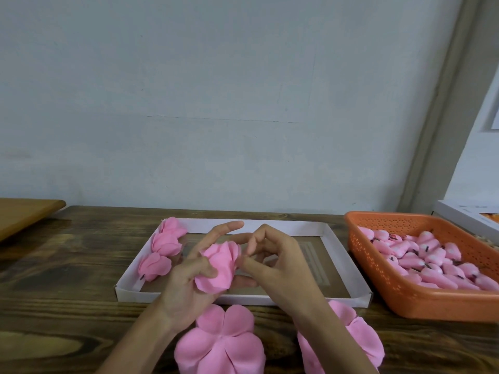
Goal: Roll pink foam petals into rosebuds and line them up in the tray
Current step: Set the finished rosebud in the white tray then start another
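Observation:
My left hand (186,282) grips a half-rolled pink foam rosebud (220,265) above the white cardboard tray (348,268). My right hand (275,263) hovers just to its right, fingers curled, thumb and fingertips near the bud's edge, holding nothing that I can see. Three finished rosebuds (162,249) stand in a column along the tray's left wall. Flat pink petal sheets lie on the table in front of the tray, one (221,344) between my forearms and another (361,338) partly hidden under my right forearm.
An orange perforated basket (383,276) with several small pink foam cores stands right of the tray. A lighter wooden board (24,214) sits at the far left. The dark wooden table meets a pale wall behind.

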{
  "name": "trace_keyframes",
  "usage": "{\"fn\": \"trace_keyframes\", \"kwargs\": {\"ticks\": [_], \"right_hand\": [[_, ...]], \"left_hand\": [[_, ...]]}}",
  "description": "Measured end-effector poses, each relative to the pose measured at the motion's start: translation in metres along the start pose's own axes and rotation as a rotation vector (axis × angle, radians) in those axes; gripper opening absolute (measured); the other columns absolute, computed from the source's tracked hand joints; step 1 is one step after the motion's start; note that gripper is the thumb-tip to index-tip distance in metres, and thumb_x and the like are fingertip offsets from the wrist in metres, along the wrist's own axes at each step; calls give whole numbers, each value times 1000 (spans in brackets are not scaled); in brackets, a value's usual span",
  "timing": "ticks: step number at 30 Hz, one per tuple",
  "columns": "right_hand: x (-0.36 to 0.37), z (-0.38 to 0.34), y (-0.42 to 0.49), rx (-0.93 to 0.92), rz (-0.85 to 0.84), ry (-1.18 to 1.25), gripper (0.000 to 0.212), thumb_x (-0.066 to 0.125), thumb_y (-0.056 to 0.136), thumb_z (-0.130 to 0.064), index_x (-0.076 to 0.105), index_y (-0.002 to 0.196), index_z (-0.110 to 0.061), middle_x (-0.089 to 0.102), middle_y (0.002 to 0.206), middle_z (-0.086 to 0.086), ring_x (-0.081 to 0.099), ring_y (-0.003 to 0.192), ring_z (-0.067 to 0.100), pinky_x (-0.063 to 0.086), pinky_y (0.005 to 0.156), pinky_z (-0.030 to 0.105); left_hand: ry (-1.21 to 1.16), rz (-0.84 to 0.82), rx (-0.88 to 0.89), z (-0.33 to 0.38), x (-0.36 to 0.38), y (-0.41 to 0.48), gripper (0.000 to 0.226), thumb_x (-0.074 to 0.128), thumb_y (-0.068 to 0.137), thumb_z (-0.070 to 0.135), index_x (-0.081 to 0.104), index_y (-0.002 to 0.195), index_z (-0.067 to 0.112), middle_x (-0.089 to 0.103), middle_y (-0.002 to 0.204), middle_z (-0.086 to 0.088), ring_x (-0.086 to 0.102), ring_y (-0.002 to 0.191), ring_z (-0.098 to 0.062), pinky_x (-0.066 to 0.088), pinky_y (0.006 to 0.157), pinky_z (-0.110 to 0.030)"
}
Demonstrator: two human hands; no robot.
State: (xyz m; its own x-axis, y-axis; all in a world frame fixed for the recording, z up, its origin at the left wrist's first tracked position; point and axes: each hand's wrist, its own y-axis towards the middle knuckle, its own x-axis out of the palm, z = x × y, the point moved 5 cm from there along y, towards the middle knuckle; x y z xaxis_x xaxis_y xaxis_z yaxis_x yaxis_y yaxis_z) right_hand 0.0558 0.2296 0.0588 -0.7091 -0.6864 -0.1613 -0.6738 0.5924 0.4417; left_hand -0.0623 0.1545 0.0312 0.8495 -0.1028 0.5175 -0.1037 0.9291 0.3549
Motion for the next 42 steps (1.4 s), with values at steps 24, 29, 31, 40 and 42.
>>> {"fn": "trace_keyframes", "kwargs": {"ticks": [24,29,31,40,42], "right_hand": [[6,-6,-1,-77,-14,-292,24,69,83,-1,75,83,-24,74,86,-22,59,71,3,38,65,12],[2,0,-1,16,33,-149,22,72,83,-3,65,91,-22,73,85,-6,65,78,8,49,67,21],[2,1,-1,37,32,-116,22,73,83,-1,63,91,-20,73,85,-3,66,78,10,51,67,21],[2,-1,-2,14,21,-195,28,69,78,0,71,79,-28,73,79,-7,64,72,4,52,66,18],[1,-1,-3,26,45,-204,26,69,76,-2,71,82,-27,73,80,-9,65,72,5,55,67,22]], "left_hand": [[240,127,59,3,-4,-1,76,63,65,-5,59,139,13,59,134,-31,59,111,-42,54,71,-38],[192,161,66,1,-9,2,63,52,70,-9,62,130,6,55,100,-28,60,94,-39,56,62,-40],[182,168,66,1,-8,2,61,54,68,-7,64,127,5,58,101,-24,59,95,-41,57,63,-42],[229,196,53,-1,-9,2,63,70,62,-1,62,125,5,59,112,-33,65,96,-42,59,67,-44],[236,182,50,-1,-8,1,67,70,65,-2,59,131,5,50,118,-46,60,104,-48,59,73,-48]]}}
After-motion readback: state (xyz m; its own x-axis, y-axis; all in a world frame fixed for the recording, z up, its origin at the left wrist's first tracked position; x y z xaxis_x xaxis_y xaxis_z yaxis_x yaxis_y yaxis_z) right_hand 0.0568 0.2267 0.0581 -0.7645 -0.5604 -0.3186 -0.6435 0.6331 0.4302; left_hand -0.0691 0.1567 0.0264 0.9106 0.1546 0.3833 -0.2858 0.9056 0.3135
